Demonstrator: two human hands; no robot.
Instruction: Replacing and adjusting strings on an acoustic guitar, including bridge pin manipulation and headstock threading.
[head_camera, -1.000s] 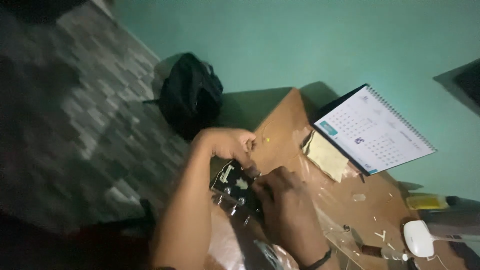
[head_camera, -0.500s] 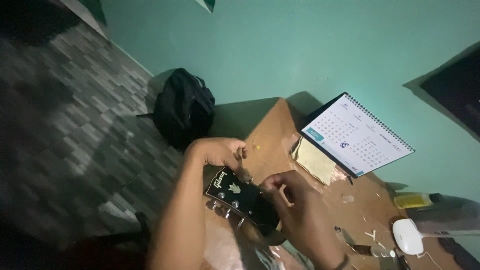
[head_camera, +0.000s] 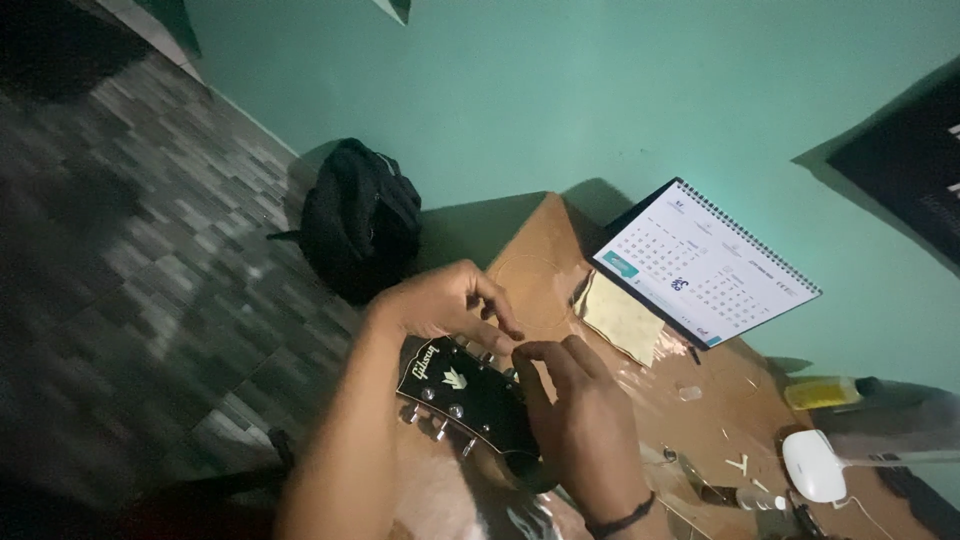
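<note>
We see the guitar headstock (head_camera: 470, 400) beneath both hands: left hand (head_camera: 445, 300) curled on its top edge, right hand (head_camera: 580, 430) pinching at its tuners.

You see one view only, from your head, tilted and looking down close over your hands at the guitar headstock (head_camera: 465, 395). It faces the table (head_camera: 540, 260) corner, green wall (head_camera: 560, 90) and tiled floor (head_camera: 130, 260) beyond.

Black guitar headstock (head_camera: 465, 398), silver tuning pegs, lying tilted over wooden table edge
</note>
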